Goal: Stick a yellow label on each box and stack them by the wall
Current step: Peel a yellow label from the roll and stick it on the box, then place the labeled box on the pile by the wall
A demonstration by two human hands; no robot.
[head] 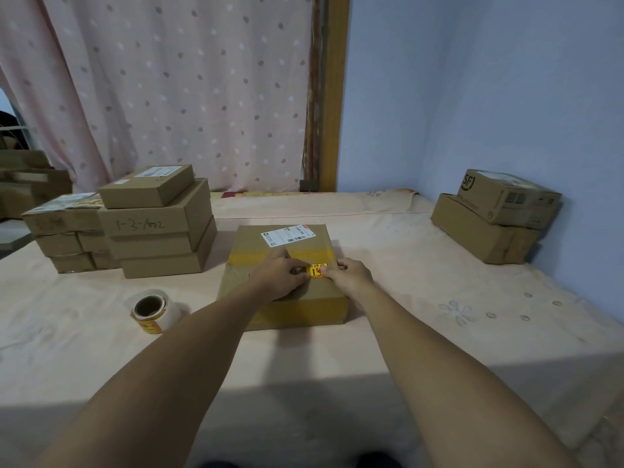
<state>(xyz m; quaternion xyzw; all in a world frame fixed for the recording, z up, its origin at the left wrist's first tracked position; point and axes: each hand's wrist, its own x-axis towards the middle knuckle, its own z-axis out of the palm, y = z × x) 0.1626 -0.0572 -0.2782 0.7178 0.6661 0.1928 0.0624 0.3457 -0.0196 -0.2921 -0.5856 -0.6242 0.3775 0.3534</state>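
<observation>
The yellow label [315, 270] lies on top of the cardboard box [283, 275] right in front of us, on the near half of the lid, just below a band of yellow tape [270, 256] that crosses the lid. Our left hand [278, 276] rests flat on the lid with its fingertips pressing the label's left end, and our right hand [351, 273] holds the label's right end under its thumb, the other fingers curled over the box's right edge. Neither hand closes around anything; both press down. A white shipping slip [288, 235] sits on the far half of the lid.

The box rests on a peach sheet [405, 315] with a faint flower print. To our left, near the box, a roll of labels [153, 310] lies on its side, its loose end showing yellow and red print. Further left and back, a pile of unsorted boxes [155, 224] stands several high, one marked in pen. Far right, against the blue wall [489, 96], two boxes sit stacked [496, 217], the upper one turned at an angle. A pink dotted curtain [169, 89] hangs behind the left pile.
</observation>
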